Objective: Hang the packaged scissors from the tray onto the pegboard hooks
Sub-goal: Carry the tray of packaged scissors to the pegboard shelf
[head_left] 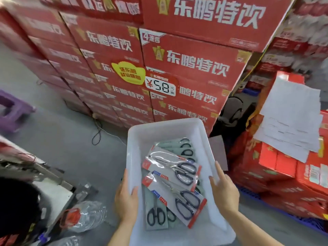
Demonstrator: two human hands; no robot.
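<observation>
A white plastic tray (165,129) is held out in front of me above the floor. Several packaged scissors lie in it. The top pack (173,166) has black handles and red card edges, and a second pack (179,196) lies below it. A small grey pack (156,213) sits at the tray's near left. My left hand (126,199) grips the tray's left rim, thumb inside. My right hand (224,189) presses flat against the tray's right rim. No pegboard is in view.
Stacked red drink cartons (186,64) form a wall ahead, with a price sign (160,87) on them. More red boxes with white papers (292,118) stand at the right. A purple stool (12,110), a floor cable (97,134) and clear bottles (85,217) are at the left.
</observation>
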